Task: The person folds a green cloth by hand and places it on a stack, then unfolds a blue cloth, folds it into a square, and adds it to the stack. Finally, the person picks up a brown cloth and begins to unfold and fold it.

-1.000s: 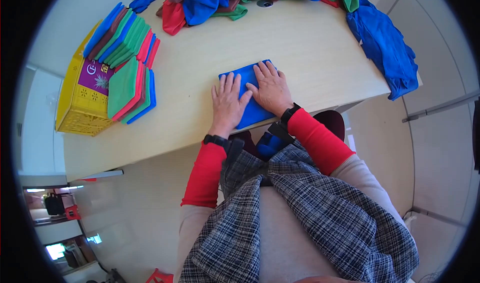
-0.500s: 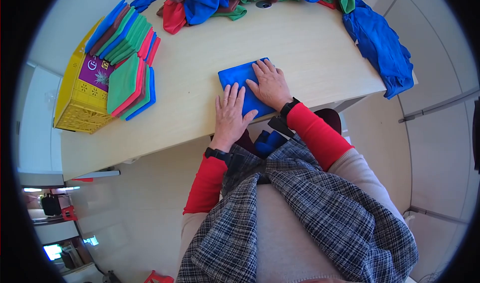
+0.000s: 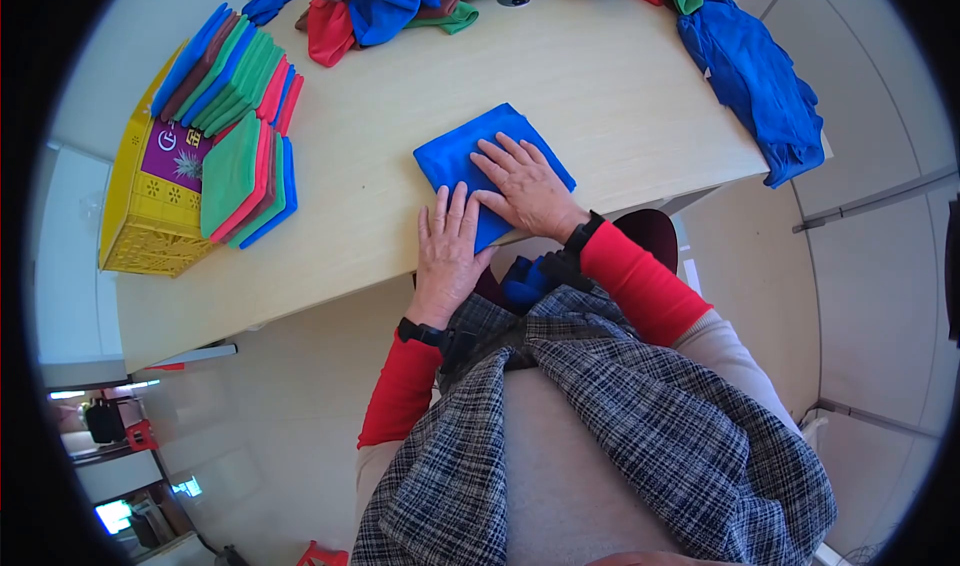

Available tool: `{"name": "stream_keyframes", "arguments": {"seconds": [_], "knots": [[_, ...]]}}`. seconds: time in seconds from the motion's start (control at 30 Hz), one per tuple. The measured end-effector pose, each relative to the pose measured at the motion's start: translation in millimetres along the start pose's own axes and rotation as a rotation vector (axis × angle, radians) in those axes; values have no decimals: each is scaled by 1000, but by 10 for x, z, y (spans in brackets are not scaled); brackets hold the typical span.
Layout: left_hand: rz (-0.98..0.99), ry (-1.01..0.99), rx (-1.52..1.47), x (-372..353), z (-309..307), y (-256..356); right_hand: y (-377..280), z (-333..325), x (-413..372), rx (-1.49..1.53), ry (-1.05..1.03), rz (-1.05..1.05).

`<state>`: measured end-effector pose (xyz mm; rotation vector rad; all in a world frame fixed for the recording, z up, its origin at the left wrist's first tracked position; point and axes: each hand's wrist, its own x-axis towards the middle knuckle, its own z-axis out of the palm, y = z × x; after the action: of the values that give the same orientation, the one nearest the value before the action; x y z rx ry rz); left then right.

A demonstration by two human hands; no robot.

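A folded blue cloth point(image 3: 480, 138) lies flat on the pale wooden table point(image 3: 350, 136), near its front edge. My left hand point(image 3: 449, 251) rests on the cloth's left front part with its fingers stretched out. Across the right part of the same cloth lies my right hand point(image 3: 532, 191), fingers spread, its thumb side near the left fingertips. Neither hand grips the cloth.
At the left a yellow crate point(image 3: 150, 206) has folded cloths point(image 3: 232, 176) in green, red, brown and blue on and beside it. Crumpled cloths point(image 3: 390, 1) lie along the back edge; a blue heap point(image 3: 755, 91) hangs over the right edge.
The blue cloth is turned at more of an angle and shows wider on the table. Both hands have shifted slightly left and down in view, still on it.
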<state>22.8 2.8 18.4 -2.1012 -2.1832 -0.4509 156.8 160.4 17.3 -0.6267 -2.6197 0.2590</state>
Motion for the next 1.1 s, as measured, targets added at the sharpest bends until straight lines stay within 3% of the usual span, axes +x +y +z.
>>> {"name": "stream_keyframes", "arguments": {"seconds": [0.23, 0.37, 0.47, 0.6, 1.1], "knots": [[-48, 33, 75, -38, 33, 215, 207, -50, 42, 151, -68, -99], [-26, 20, -43, 10, -132, 190, 197, -161, 121, 332, -160, 52], [-58, 131, -49, 237, -105, 24, 58, -180, 188, 119, 38, 78], [11, 154, 33, 527, 107, -103, -24, 47, 200, -68, 54, 224], [-158, 86, -3, 544, 208, -54, 111, 27, 182, -93, -39, 211]]}}
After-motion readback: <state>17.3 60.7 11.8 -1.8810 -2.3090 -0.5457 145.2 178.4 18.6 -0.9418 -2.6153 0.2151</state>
